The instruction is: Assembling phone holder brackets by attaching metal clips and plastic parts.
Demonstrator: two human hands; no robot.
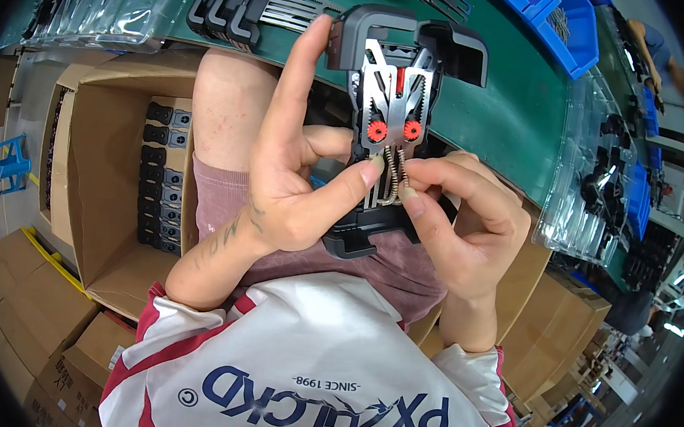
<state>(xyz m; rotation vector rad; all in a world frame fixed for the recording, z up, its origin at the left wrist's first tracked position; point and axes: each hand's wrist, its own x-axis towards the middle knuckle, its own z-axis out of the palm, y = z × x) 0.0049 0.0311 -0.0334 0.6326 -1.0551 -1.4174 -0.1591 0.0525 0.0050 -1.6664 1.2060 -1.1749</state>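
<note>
My left hand (284,185) is closed around the left side of a half-built phone holder (395,97), thumb pressed near its middle and index finger stretched up along the black corner arm. The holder has black plastic clamp arms at its top and bottom, silver metal plates and two small red gears (377,130). Thin coil springs (390,169) sit below the gears, over metal rods. My right hand (474,216) pinches the right-hand coil spring (403,170) between thumb and index finger, its other fingers curled. The spring's lower end is partly hidden by the fingertips.
On the green workbench (499,105), more black clamp frames (234,4) with metal plates lie at the back. Blue bins (565,30) stand at the far right, beside clear plastic trays (586,176). An open cardboard box (110,195) with black parts is at my left.
</note>
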